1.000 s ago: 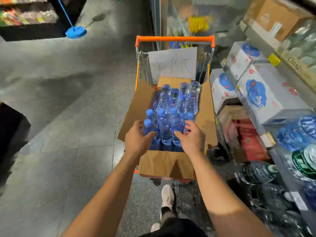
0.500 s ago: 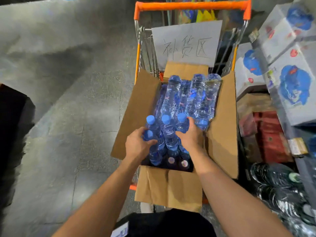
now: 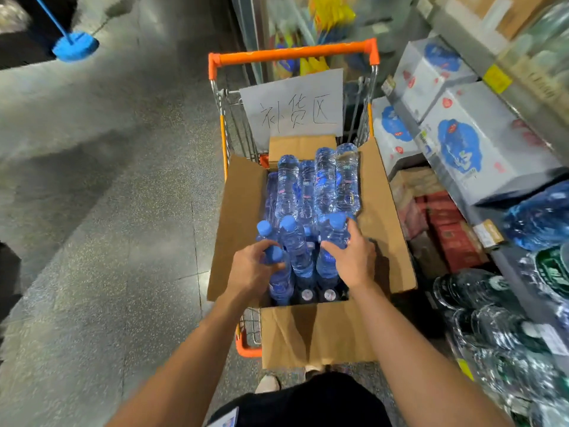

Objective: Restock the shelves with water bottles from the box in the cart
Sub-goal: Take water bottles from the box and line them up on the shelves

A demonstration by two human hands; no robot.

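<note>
An open cardboard box sits in an orange-handled cart. It holds several clear water bottles with blue caps; some lie flat on top, others stand upright below. My left hand grips the neck of an upright bottle at the box's near left. My right hand curls round another upright bottle at the near right. One more bottle stands between them, untouched.
Shelves run along the right: white and blue cartons above, red packs and wrapped bottle packs lower down. A handwritten paper sign hangs on the cart. A blue mop lies on the grey floor, far left.
The bottles under my hands stand higher out of the box than before. My left hand has closed round a bottle neck, and the view has tilted back up toward the shelves.
</note>
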